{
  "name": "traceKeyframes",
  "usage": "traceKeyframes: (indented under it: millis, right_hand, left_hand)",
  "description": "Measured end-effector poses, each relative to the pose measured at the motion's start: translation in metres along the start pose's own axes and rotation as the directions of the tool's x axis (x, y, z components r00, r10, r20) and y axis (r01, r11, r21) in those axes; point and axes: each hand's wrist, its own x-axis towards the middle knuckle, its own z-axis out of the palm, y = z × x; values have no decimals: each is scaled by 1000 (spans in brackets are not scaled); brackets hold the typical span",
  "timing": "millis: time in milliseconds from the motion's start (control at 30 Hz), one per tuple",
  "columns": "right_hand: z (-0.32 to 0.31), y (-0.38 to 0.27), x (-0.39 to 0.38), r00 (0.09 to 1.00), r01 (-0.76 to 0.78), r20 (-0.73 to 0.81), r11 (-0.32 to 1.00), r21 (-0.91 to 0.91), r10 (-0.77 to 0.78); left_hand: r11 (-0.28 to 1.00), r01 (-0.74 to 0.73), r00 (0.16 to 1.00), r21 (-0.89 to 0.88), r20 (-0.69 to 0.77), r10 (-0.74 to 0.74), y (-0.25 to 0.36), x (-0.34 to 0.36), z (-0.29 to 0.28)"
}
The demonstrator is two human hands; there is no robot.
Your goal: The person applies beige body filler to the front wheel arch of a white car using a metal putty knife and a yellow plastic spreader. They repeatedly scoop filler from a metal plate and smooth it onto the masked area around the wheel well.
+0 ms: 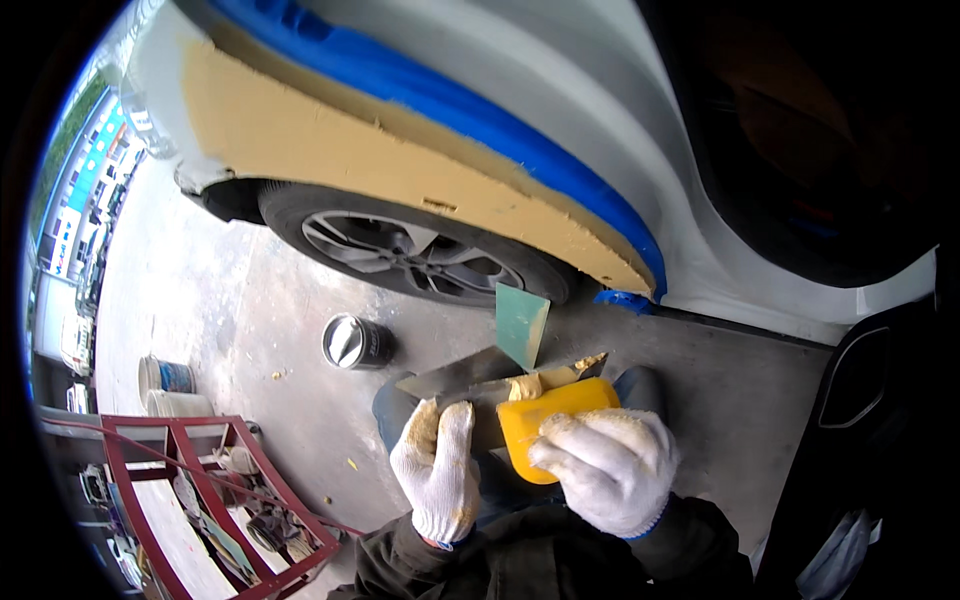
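Observation:
My left hand (437, 470), in a white knit glove, grips the near edge of a dark metal plate (462, 378) held over my lap. Tan putty (588, 362) sits on the plate's right end. A yellow plastic spreader (556, 408) is in my right hand (610, 465), gloved too, its far edge against the plate with a lump of putty there. Beyond the plate rises a flat green piece (520, 325) with a tan smear; whether it joins the plate I cannot tell. The car's fender above the wheel bears a broad tan putty layer (330, 140).
Blue masking tape (470, 125) borders the putty layer. Below it is the wheel (410, 245). A dark can (357, 342) stands on the floor. At lower left is a red metal rack (190, 440) with cluttered items, near two buckets (165, 376). An open car door (860, 400) flanks the right.

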Motion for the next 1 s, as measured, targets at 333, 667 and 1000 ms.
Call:
traceKeyframes:
  millis: [333,667,1000]
  right_hand:
    - [1,33,-16,843,-410,-55,707,576,534]
    - [2,92,18,785,-266,-478,912,313,394]
    - [1,85,42,812,-256,-452,921,295,370]
  left_hand:
    - [890,-284,928,357,-130,348,14,23,-21]
    - [872,-198,952,448,-122,279,0,11,-42]
    - [853,-147,948,500,-176,266,2,12,-44]
